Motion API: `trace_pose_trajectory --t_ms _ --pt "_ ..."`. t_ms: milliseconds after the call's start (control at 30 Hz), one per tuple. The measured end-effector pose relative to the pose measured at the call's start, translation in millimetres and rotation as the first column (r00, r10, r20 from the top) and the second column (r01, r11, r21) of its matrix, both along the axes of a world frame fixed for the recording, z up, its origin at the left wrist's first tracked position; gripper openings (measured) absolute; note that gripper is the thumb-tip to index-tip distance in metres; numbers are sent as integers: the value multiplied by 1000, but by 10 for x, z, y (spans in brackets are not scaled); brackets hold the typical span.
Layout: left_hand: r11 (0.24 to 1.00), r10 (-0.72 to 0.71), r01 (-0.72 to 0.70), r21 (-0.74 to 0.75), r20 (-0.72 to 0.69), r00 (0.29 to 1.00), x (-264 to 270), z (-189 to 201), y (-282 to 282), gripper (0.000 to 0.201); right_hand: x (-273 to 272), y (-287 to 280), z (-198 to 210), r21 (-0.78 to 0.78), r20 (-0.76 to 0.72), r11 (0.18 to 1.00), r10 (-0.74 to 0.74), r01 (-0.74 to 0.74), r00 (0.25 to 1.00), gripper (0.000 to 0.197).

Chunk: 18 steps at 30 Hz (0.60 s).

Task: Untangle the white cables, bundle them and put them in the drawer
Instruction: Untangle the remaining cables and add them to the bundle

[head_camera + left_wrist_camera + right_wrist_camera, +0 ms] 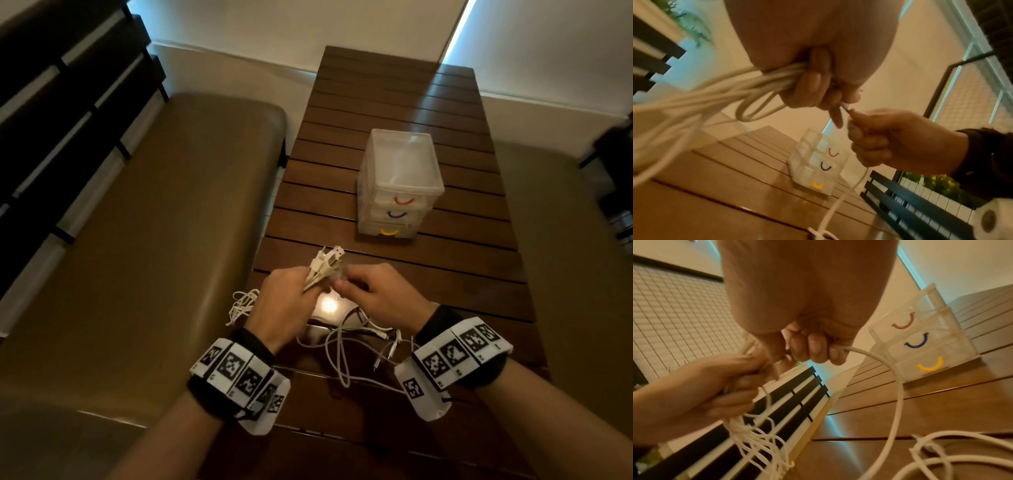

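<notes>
My left hand [291, 294] grips a bunch of white cables [323, 265] above the near end of the wooden table; their plug ends stick up past the knuckles. In the left wrist view the cable strands [748, 87] run out of the fist to the left. My right hand [370, 291] is beside it and pinches a single white cable [894, 386] that curves down to the table. More loose white cable [346, 342] lies tangled under both wrists. The clear drawer unit [399, 185] stands further back with its three drawers closed.
The slatted wooden table [394, 102] stretches away behind the drawer unit. A brown cushioned bench [154, 222] runs along the left side, another seat [575, 240] on the right. A bright light reflection [329, 305] shows on the table below the hands.
</notes>
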<state>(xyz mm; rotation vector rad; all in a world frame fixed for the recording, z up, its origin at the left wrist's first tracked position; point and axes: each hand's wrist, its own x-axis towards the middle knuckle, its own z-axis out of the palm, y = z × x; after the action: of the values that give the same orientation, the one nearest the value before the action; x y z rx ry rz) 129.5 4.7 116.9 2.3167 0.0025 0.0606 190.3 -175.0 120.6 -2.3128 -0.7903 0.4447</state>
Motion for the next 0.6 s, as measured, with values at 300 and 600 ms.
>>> trace_pose_trajectory --t_ms 300,600 --pt "637 623 -560 -531 -75 779 127 242 785 29 10 -374 -195 94 -37 977 -190 193 981 34" --pt "988 152 -123 -95 446 882 -109 94 57 51 -55 57 60 -24 -46 998 -58 57 997 39"
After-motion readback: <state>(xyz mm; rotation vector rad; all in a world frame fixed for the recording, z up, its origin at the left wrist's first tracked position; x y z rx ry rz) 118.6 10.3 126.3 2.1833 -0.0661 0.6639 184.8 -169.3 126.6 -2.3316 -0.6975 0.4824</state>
